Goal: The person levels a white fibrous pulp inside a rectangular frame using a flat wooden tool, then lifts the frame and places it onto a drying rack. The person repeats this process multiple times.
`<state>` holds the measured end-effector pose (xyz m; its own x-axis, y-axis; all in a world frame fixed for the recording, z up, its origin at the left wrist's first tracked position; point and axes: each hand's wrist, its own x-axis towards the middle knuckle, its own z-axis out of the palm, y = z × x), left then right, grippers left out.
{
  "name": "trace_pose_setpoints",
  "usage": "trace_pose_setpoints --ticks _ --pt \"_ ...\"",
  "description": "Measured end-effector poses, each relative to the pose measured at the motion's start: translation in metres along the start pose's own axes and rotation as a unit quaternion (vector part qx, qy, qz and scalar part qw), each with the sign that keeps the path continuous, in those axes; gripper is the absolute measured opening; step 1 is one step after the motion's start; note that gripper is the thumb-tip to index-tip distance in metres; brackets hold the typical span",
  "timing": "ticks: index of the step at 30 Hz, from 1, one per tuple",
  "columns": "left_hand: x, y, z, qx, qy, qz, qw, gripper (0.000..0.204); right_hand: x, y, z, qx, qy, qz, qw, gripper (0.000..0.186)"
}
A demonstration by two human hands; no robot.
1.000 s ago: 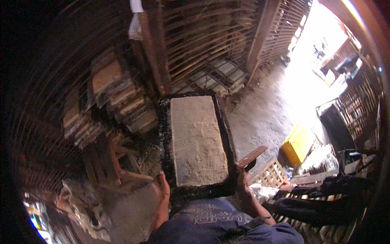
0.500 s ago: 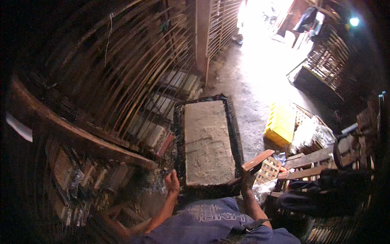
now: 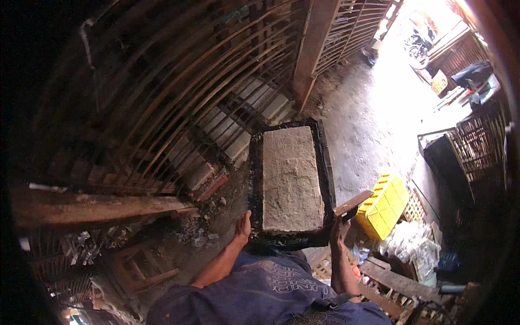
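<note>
A dark, rough-edged rectangular tray (image 3: 323, 157) lies in front of my body, its long sides running away from me. Inside it is a pale beige, crumbly-looking slab (image 3: 292, 179) with a cracked, uneven top. My left hand (image 3: 243, 226) is closed at the near left edge of the tray, with the thumb upward and the other fingers partly hidden. By the near right corner, my right hand (image 3: 339, 230) is closed around a flat brown wooden piece (image 3: 353, 202) with a dark part under it. Whether this hand also touches the tray is hard to see.
A slatted bamboo wall (image 3: 216, 92) with a wooden post (image 3: 314, 49) rises on the left, pale blocks (image 3: 233, 141) behind it. A thick beam (image 3: 103, 208) juts in from the left. Right stand a yellow crate (image 3: 383, 207), clear plastic bags (image 3: 414, 244) and wooden planks (image 3: 401, 279).
The view has swung, so the surroundings sit further right and tilted. My left hand has come up against the tray's edge. The wooden piece in my right hand has tipped to show a narrower side.
</note>
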<state>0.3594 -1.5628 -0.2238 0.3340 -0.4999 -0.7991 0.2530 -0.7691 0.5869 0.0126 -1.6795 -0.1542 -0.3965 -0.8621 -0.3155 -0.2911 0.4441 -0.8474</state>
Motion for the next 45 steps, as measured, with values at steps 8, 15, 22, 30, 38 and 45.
trace_pose_setpoints --ticks 8,15,22,30,38,45 --pt "0.195 0.049 0.112 -0.254 0.03 -0.339 0.905 0.073 0.23 -0.003 0.095 -0.053 -0.032 -0.002 0.998 0.059" --pt "0.286 0.085 0.212 -0.367 0.177 -0.236 0.882 0.071 0.391 0.037 0.182 -0.103 -0.102 0.001 0.989 0.054" --pt "0.407 0.104 0.292 -0.45 0.279 -0.177 0.829 0.067 0.562 0.073 0.255 -0.207 -0.175 -0.215 0.938 0.047" --pt "0.534 0.11 0.313 -0.508 0.295 -0.13 0.799 0.063 0.678 0.083 0.37 -0.234 -0.193 -0.162 0.939 0.057" --pt "0.631 0.22 0.25 -0.546 0.303 -0.055 0.779 0.057 0.694 0.009 0.519 0.189 -0.296 -0.141 0.926 0.063" --pt "0.653 0.251 0.203 -0.544 0.295 0.036 0.785 0.053 0.69 -0.011 0.603 0.219 -0.208 -0.107 0.947 0.046"
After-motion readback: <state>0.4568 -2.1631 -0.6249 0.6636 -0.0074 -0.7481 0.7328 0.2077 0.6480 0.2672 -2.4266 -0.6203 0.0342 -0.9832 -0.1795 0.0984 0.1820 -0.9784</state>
